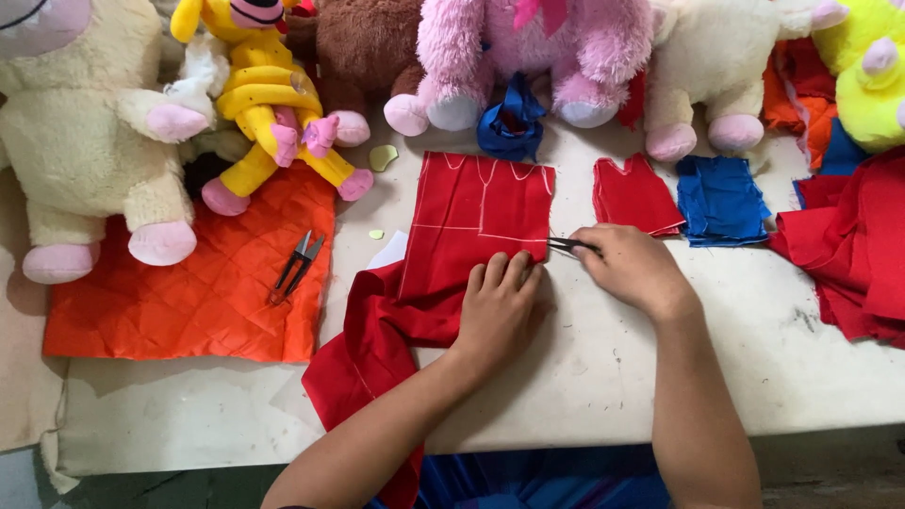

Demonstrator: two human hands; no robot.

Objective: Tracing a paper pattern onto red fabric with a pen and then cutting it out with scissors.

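Cutting along the chalk line, we press our left hand (497, 303) flat, fingers together, on the red cloth (476, 226) while our right hand (627, 267), fingers clamped on the scissors (568, 246), must next follow that line steadily.

Bright, even daylight; soft shadows under arms; sharp centre, slight softness at edges.

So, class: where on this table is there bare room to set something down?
Bare table lies between the forearms, and right of the right hand up to the red cloth heap. The far edge is crowded with plush toys.
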